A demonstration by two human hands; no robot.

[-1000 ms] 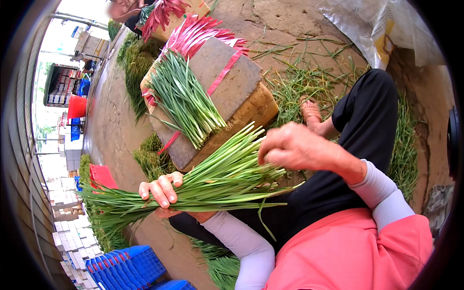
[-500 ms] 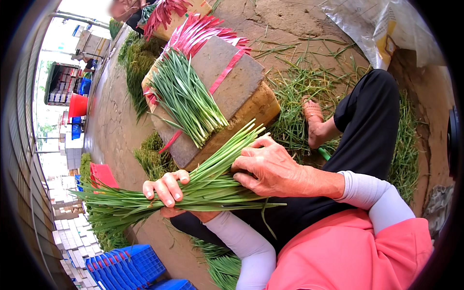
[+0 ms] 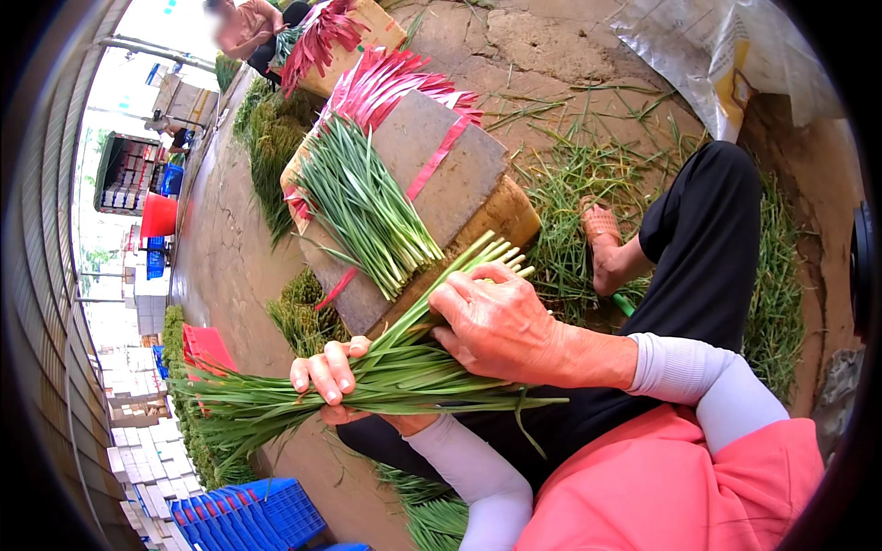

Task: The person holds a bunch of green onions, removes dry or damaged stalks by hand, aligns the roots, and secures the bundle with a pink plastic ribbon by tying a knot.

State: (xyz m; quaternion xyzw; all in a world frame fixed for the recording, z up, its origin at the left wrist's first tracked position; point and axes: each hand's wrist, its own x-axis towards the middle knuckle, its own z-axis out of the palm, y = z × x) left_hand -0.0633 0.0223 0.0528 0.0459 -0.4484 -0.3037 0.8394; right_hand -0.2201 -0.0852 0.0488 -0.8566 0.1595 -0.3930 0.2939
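Note:
My left hand [image 3: 328, 375] grips a long bunch of green leafy stalks [image 3: 413, 387] from below, its fingers curled over the top. My right hand [image 3: 487, 326] is closed on the same bunch nearer the pale cut ends, thumb and fingers in among the stalks. Just beyond, a tidy bundle of similar stalks [image 3: 367, 202] lies on a slab-topped block [image 3: 432, 129] crossed by red strips, beside a pile of red ties [image 3: 404, 83].
Loose leaves [image 3: 588, 165] litter the floor around my foot [image 3: 606, 248]. A plastic sack [image 3: 698, 55] is at upper right. Blue crates [image 3: 248, 510] and a red bin [image 3: 207, 344] are at left. A co-worker [image 3: 253, 28] sits at the top, by another block.
My right hand has come leftward onto the bunch and closed among the stalks. My left hand keeps its grip. The whole view has shifted slightly, showing more of the co-worker.

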